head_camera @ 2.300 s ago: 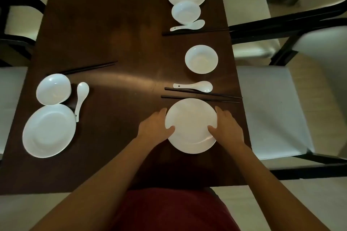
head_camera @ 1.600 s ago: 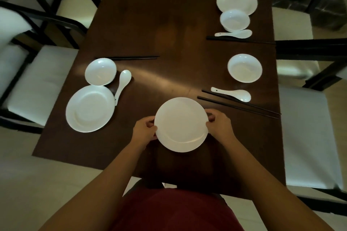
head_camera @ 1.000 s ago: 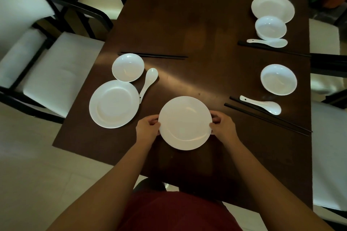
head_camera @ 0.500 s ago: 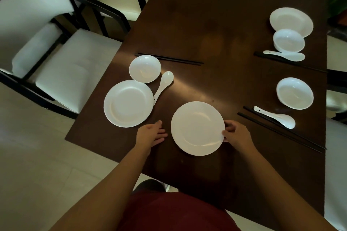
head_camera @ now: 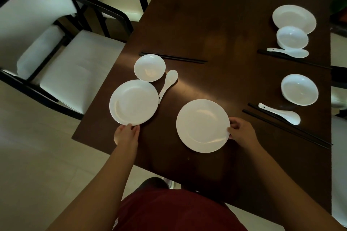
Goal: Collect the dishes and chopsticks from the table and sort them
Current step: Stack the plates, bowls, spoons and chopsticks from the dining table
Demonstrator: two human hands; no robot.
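On the table (head_camera: 225,24), one plate (head_camera: 133,102) lies left of another plate (head_camera: 202,125), a bowl (head_camera: 149,67) just behind it.

Landmark: near plate (head_camera: 203,125). To its left you have bare table (head_camera: 216,24) up to the left plate (head_camera: 133,102); a spoon (head_camera: 167,85) and bowl (head_camera: 149,67) stand beyond that. To its right, black chopsticks (head_camera: 287,127) and a second spoon (head_camera: 279,113) bar the way. Beyond it, open tabletop.

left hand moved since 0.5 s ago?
Yes. The left hand went from beside the held plate to the near rim of the left plate.
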